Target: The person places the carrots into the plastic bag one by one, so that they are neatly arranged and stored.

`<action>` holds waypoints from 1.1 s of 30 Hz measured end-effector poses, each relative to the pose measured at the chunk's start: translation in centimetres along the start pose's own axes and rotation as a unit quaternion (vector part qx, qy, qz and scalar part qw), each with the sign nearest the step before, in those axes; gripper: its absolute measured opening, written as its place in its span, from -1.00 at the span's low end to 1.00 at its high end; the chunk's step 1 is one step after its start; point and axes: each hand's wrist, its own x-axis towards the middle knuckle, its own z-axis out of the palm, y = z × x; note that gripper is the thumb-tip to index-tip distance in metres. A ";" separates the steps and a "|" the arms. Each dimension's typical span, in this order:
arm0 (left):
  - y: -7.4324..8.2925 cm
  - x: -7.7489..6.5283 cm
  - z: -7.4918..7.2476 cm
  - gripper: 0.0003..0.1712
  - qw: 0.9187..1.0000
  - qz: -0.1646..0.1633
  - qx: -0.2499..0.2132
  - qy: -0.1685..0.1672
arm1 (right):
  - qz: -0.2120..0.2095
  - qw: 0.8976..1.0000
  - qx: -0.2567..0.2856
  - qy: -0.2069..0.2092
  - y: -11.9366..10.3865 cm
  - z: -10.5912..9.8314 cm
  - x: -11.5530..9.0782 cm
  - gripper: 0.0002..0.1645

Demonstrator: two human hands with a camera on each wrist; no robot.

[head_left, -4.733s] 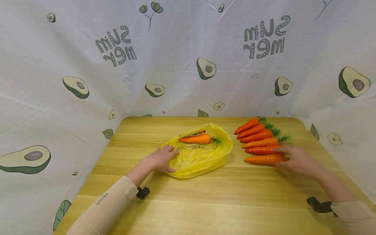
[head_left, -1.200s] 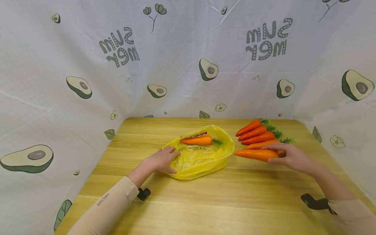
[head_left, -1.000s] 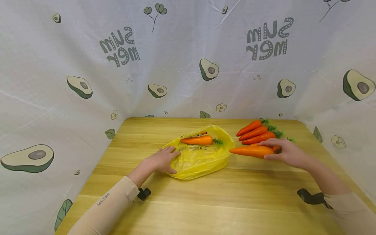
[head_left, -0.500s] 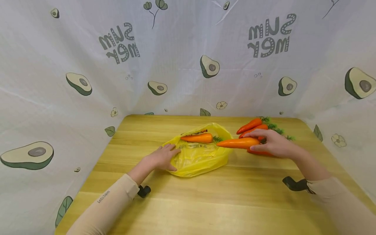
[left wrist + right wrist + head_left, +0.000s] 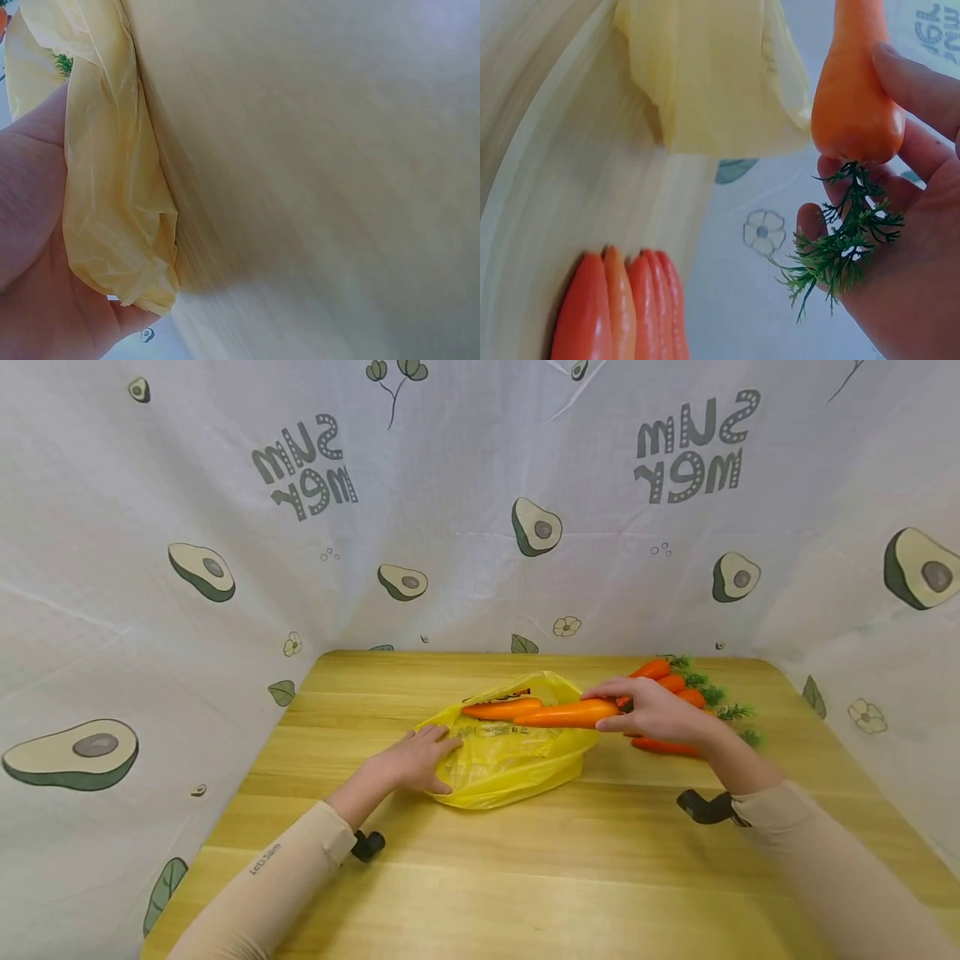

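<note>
An orange carrot [image 5: 567, 714] is pinched near its leafy end by my right hand [image 5: 663, 714]. Its tip reaches over the mouth of the yellow plastic bag [image 5: 480, 795] and overlaps another carrot [image 5: 491, 709] lying inside. In the right wrist view, the held carrot [image 5: 856, 112] has green leaves hanging below the thumb and fingers. My left hand [image 5: 416, 760] rests at the bag's left rim with thumb and fingers spread. The left wrist view has the bag's plastic [image 5: 112, 180] partly covering the thumb and fingers.
Several carrots [image 5: 670, 747] lie in a row at the right of the wooden table [image 5: 487, 893], partly hidden by my right hand. A white curtain [image 5: 450, 485] with avocado prints hangs around the table's back and sides.
My right hand has picked up the nearest carrot of the row and carried it left to the bag's mouth. My left hand has stayed at the bag's rim.
</note>
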 end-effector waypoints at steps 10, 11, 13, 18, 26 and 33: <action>-0.1 0.4 0.1 0.02 1.000 -0.003 0.014 0.004 | -0.004 1.000 -0.011 0.008 -0.8 0.9 2.4 -0.43; -0.1 0.4 0.1 0.02 1.000 -0.004 0.016 0.005 | -0.005 1.000 -0.009 0.009 -0.9 1.0 2.5 -0.43; 0.0 0.4 0.1 0.02 1.000 -0.006 0.019 0.007 | -0.007 1.000 -0.006 0.009 -1.0 1.1 2.8 -0.44; 0.0 0.3 -0.1 0.01 1.000 -0.007 0.018 0.005 | -0.018 1.000 -0.007 0.011 -1.6 1.4 3.3 -0.45; 0.1 0.3 -0.1 0.02 1.000 -0.011 0.020 -0.001 | -0.031 0.999 -0.007 0.010 -3.3 1.7 4.0 -0.45; 0.3 0.2 -0.2 0.02 1.000 -0.010 0.014 -0.003 | -0.056 0.998 -0.017 0.014 -4.4 2.7 5.4 -0.46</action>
